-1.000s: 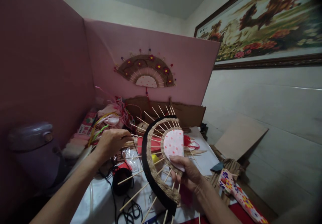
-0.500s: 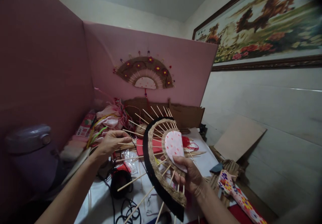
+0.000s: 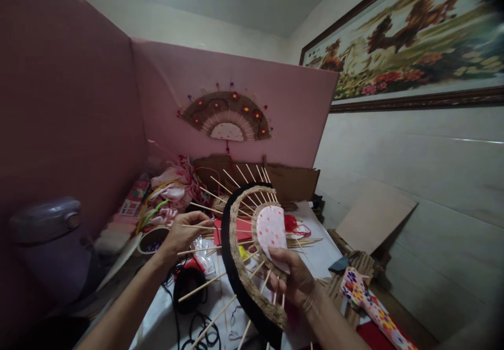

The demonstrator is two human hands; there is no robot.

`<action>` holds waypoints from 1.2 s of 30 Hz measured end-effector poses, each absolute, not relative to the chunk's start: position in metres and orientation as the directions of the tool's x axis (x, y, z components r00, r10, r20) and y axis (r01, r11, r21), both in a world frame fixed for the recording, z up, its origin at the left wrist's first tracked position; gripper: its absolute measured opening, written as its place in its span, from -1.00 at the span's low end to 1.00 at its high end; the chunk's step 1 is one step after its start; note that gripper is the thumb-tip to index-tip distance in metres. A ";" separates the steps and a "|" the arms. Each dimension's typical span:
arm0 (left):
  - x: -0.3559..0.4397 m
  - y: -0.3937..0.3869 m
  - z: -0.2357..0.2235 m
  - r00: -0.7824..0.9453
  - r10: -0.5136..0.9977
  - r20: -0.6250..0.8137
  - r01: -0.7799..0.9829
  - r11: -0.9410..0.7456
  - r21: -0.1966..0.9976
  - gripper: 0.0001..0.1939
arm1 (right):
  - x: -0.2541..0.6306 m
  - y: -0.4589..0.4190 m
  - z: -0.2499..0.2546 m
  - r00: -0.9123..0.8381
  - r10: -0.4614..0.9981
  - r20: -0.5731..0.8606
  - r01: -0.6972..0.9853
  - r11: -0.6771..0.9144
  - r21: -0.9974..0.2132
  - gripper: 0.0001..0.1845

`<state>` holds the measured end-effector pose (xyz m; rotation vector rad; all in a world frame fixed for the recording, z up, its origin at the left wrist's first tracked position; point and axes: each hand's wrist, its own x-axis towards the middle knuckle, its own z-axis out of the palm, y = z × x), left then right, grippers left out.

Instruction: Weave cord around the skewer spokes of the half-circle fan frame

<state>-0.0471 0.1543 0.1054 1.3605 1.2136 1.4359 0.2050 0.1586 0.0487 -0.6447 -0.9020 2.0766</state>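
My right hand [image 3: 293, 276] grips a half-round fan [image 3: 246, 292] by its lower inner edge, thumb on the white, pink-spotted centre piece [image 3: 271, 226]. Thin wooden sticks [image 3: 202, 287] radiate from that centre through a tan braided band and a black outer band. At the fan's left side, my left hand [image 3: 187, 232] is closed in a pinch among the stick ends. A short piece of black cord [image 3: 214, 225] shows at its fingertips; most of the cord there is hidden.
A finished-looking fan [image 3: 228, 115] hangs on the pink board behind. Loose black cord [image 3: 200, 329] lies on the white table, with a red packet, plastic bag and sticks. A round tub [image 3: 151, 241] and a lidded bottle [image 3: 47, 250] stand left. Flower-patterned cloth [image 3: 366, 303] lies right.
My left hand has moved slightly right and down, closer to the black band. The cord that hung from its fingers along the fan now shows less. The fan has shifted slightly left.
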 end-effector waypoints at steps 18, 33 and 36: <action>-0.053 0.155 0.107 -0.010 0.934 0.357 0.343 -0.332 0.879 -0.79 | 0.207 0.163 0.045 -0.592 0.799 -0.102 -0.462 -0.441 -0.769 -0.65; -0.096 0.170 0.146 0.022 0.877 0.480 0.675 -0.367 0.640 -0.74 | 0.207 0.162 0.049 -0.552 0.817 -0.164 -0.397 -0.431 -0.810 -0.74; -0.100 0.171 0.153 0.009 0.871 0.492 0.713 -0.351 0.607 -0.73 | 0.206 0.161 0.049 -0.558 0.807 -0.192 -0.337 -0.432 -0.837 -0.71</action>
